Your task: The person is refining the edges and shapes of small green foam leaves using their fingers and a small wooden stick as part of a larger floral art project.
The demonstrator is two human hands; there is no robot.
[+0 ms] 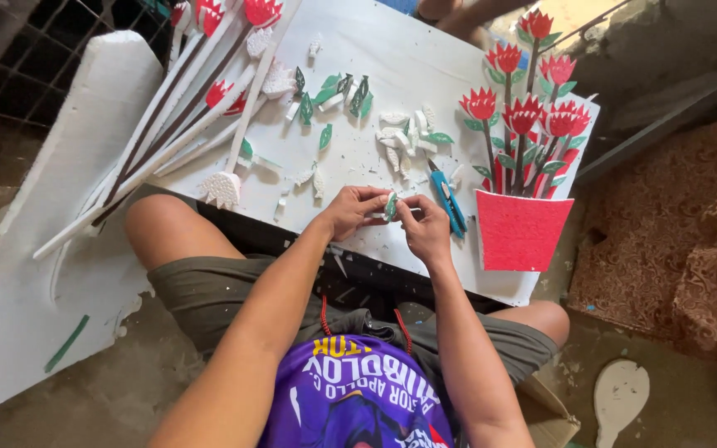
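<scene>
Both hands are meeting at the centre of the frame over the near edge of the white board (392, 58) that is serving as a bench. The left hand (352, 211) and right hand (425, 228) are pinching a small green-and-white foam leaf (391, 206) between fingers pressed together, holding it up close, seemingly so its edges can be worked. A blue cutter (446, 197) is lying just beside the right hand, within easy reach. More cut leaves (404, 133) are lying scattered above. A finished red flower pot piece (523, 158) is standing at right. Foam stems (201, 99) are running off the upper left, cut off by the frame. The leaf's underside is staying hidden behind the fingertips.
</scene>
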